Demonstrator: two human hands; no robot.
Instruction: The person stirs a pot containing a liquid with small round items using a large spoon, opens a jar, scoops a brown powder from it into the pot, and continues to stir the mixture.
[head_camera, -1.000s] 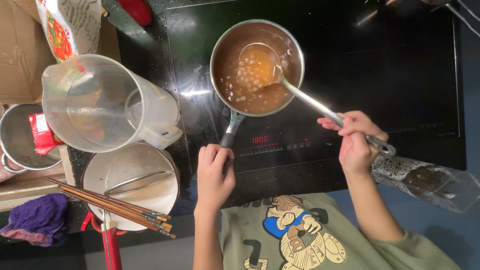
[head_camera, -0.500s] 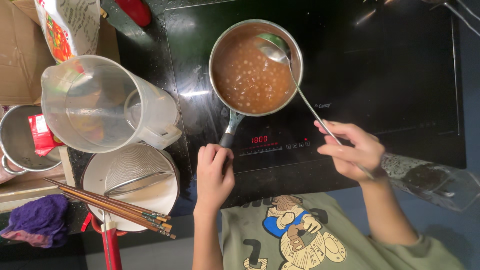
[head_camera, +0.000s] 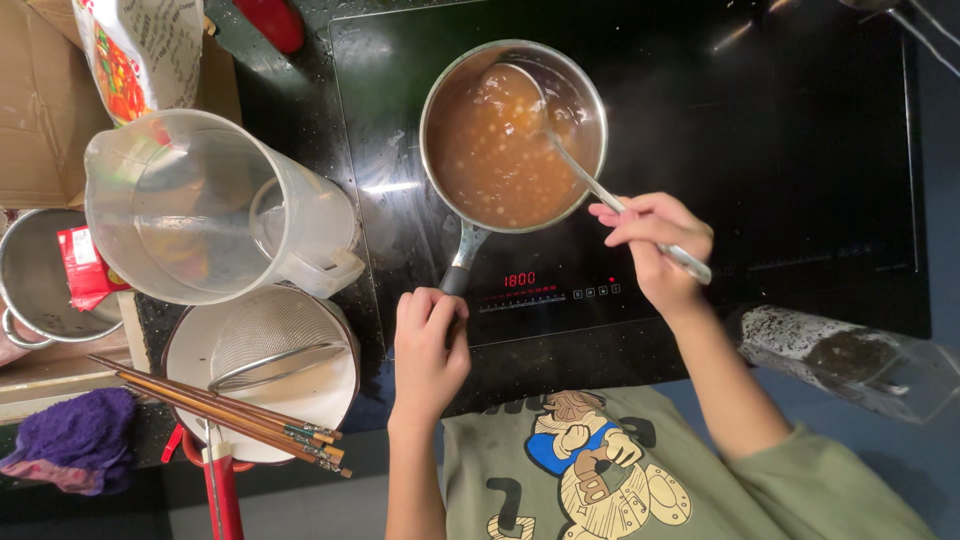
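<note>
Now steel saucepan (head_camera: 513, 135) of lumpy brown broth, ladle (head_camera: 585, 175) dipped in

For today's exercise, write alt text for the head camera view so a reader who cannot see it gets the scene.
Seen from above, a person's right hand holds a metal ladle in a saucepan of brown soup on a black induction hob, while the left hand grips the pan's handle. A clear jug, a strainer in a bowl and chopsticks lie to the left.

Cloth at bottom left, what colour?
Purple; the cloth shows in the head view, left of the chopsticks.
</note>
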